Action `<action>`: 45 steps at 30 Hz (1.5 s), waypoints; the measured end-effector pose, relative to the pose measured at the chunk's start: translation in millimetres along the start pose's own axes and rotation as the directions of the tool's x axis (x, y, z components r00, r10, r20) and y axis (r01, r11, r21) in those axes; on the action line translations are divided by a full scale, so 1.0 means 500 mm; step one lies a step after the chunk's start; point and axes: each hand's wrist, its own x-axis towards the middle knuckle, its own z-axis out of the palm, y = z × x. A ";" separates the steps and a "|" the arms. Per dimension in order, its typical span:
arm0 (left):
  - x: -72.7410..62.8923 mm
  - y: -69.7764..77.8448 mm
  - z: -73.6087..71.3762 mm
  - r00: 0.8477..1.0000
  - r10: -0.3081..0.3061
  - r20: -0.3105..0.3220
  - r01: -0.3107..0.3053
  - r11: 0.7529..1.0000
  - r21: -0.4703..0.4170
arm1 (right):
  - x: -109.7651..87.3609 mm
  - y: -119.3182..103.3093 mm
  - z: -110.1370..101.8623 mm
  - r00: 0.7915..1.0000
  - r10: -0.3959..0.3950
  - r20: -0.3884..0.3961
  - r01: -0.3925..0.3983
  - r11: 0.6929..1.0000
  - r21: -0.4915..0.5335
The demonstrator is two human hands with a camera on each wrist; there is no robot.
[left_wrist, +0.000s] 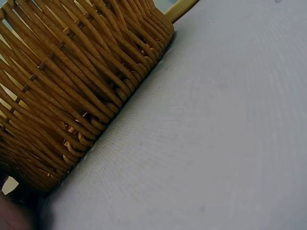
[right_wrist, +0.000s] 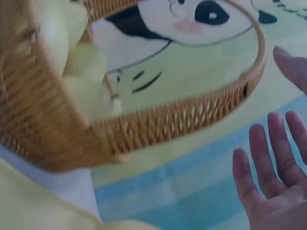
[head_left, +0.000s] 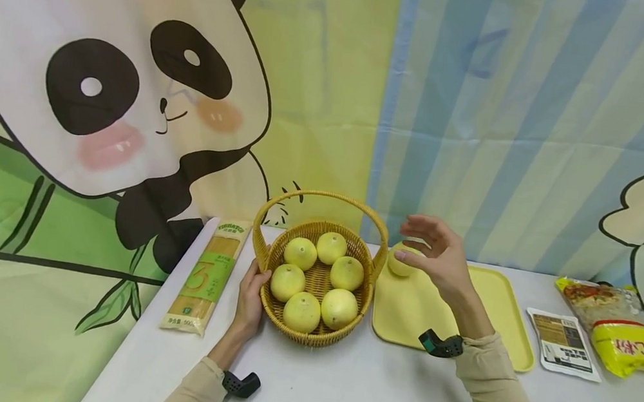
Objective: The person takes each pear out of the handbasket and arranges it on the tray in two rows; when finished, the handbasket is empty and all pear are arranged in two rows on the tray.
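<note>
"What is nearest?"
"White tabletop (head_left: 362, 392), a broad strip before a handled wicker basket (head_left: 309, 339). The left hand (head_left: 251, 301) lies against the basket's left side; its fingers are partly hidden, so I cannot tell whether they grip. Only the left wrist view shows the basket's base meeting the tabletop."
"The right hand (head_left: 445, 255)?"
"Raised over a yellow tray (head_left: 404, 312), fingers loose, holding nothing; its wrist view adds the palm."
"And the fruit?"
"Six round yellow fruits (head_left: 302, 312) in the basket, a seventh fruit (head_left: 399, 265) at the tray's back left corner."
"Any writing?"
"Near the tabletop's left edge, a noodle pack (head_left: 204, 280) shows a large 3, its brand blurred. Right of the tray, a white pouch (head_left: 564, 347) has tiny print; a yellow bag (head_left: 622, 349) has large Chinese characters."
"Farthest?"
"A panda-printed curtain (head_left: 320, 97)."
</note>
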 end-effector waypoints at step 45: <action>-0.003 0.000 0.001 1.000 -0.015 -0.014 0.015 0.999 0.032 | 0.174 0.124 0.283 0.841 0.416 0.346 -0.068 0.716 -0.695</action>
